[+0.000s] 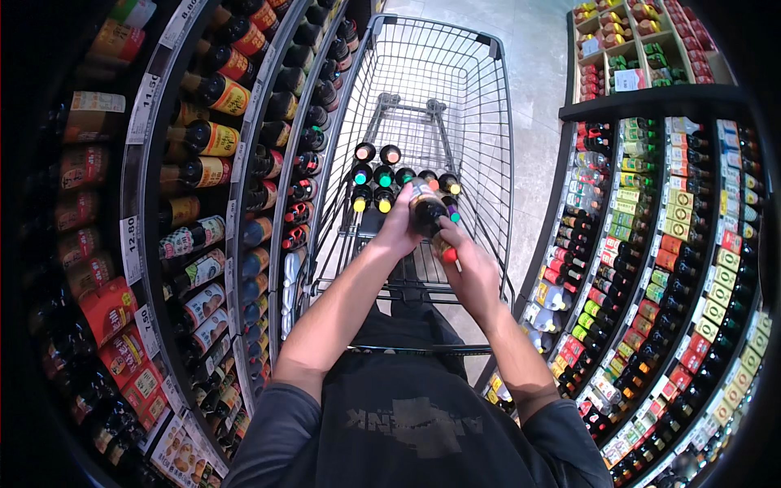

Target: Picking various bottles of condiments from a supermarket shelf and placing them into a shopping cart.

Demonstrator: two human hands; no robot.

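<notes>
My left hand (pixel 398 227) is wrapped around the body of a dark glass sauce bottle (pixel 429 218), held tilted above the near part of a wire shopping cart (pixel 501 134). At the bottle's neck end, the fingers of my right hand (pixel 473 265) close around the neck beside a red cap (pixel 449 255). The bottle's label is blurred and partly covered by my fingers. Below and beyond my hands, several dark bottles (pixel 384 177) stand upright in the cart, with pink, green, yellow, orange and purple caps.
Close on my left runs a shelf of sauce bottles (pixel 210 137) with price tags (pixel 141 108) along its edges. More bottle shelves (pixel 647 244) stand on the right. Beyond them is a compartmented display (pixel 634 49) of packaged goods. Tiled floor (pixel 537 79) lies beside the cart.
</notes>
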